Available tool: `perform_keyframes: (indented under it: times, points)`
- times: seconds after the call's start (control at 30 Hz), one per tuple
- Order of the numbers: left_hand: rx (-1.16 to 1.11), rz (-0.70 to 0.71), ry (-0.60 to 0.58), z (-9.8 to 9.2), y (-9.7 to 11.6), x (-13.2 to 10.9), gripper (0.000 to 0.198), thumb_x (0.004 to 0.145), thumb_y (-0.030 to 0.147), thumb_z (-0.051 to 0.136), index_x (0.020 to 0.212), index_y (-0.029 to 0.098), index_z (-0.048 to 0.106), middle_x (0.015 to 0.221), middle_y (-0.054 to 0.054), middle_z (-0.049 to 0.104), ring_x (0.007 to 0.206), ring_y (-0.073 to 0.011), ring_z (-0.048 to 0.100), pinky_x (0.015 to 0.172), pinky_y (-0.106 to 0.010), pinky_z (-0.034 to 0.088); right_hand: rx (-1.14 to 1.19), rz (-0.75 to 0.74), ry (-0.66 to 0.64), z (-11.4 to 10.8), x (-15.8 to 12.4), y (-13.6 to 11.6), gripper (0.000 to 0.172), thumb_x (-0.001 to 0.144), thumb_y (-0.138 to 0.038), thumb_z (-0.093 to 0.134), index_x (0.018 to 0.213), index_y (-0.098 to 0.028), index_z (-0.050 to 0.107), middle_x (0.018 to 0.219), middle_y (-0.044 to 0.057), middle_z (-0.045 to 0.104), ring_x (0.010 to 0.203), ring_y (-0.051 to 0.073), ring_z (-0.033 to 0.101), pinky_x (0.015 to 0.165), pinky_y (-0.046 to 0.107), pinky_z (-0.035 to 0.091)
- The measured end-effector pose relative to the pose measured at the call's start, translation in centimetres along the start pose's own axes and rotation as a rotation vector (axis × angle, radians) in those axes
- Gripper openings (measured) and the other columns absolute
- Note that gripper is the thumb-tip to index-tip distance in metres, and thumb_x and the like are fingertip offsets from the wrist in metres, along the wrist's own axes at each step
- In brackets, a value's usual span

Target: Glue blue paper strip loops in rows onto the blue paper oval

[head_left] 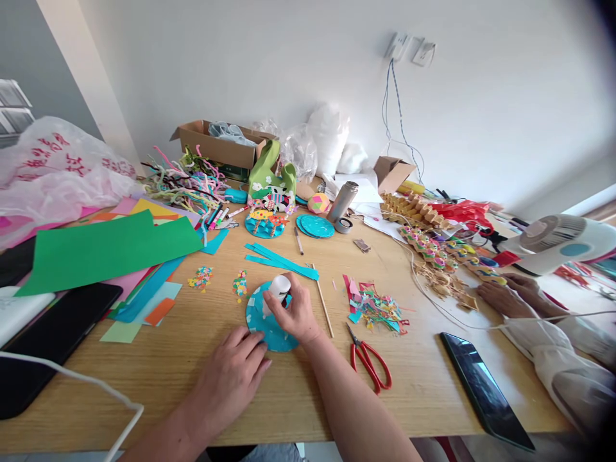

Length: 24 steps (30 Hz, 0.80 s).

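- Your right hand [297,313] has its fingers clamped round the white bottle [280,286], directly above the blue disc [273,328].
- Bottle leans: white round end up and away from you, the rest slanting down toward the disc. Whether the lower end touches, you can't tell (your own fingers cover it).
- Your left hand [235,360] lies palm down at the disc's near-left rim, fingers close together, tips on the blue. Whether they pinch the rim, can't tell.
- From your left fingers, the bottle stands beyond and to the right; your right hand is the nearer one, already on it.
- Disc sits on the table [298,410] in front of you. Round, bright blue, with small pale patches, clearest along its left side.
- Just beyond the disc, blue strips [274,258]; to its right, a thin stick [323,305]; nearer you, red-handled scissors [368,362].
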<state>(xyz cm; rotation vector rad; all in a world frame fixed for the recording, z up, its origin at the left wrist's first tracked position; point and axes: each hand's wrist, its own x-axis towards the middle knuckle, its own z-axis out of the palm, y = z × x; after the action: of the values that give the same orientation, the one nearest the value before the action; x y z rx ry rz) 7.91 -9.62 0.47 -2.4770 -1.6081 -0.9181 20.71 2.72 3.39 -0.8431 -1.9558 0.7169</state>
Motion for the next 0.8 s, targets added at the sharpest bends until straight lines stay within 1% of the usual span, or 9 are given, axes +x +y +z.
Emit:
perform_keyframes:
  times: [0.33,0.5,0.8]
  points:
    - [0.01,0.014,0.02,0.08,-0.08,0.01,0.012,0.09,0.016,0.057,0.094,0.019,0.067,0.1,-0.004,0.072,0.092,-0.024,0.06,0.08,-0.041,0.053,-0.001,0.003,-0.007,-0.09,0.12,-0.13,0.026,0.082,-0.04,0.06,0.077,-0.024,0.041,0.056,-0.007,0.044,0.048,0.01,0.04,0.05,0.023,0.03]
    - [0.01,0.024,0.028,0.05,-0.13,0.02,0.014,0.091,0.017,0.054,0.094,0.019,0.068,0.101,-0.004,0.072,0.092,-0.0233,0.06,0.081,-0.041,0.053,0.003,-0.002,0.01,-0.04,0.13,0.1,0.025,0.083,-0.04,0.061,0.078,-0.023,0.042,0.058,-0.006,0.046,0.05,0.011,0.041,0.051,0.023,0.03]
    - [0.013,0.016,0.011,-0.09,-0.11,0.09,0.017,0.092,0.017,0.052,0.093,0.018,0.069,0.1,-0.004,0.072,0.091,-0.023,0.061,0.08,-0.041,0.054,-0.004,-0.001,0.001,-0.09,0.12,-0.03,0.026,0.083,-0.04,0.061,0.077,-0.024,0.041,0.056,-0.007,0.046,0.049,0.011,0.042,0.05,0.024,0.03]
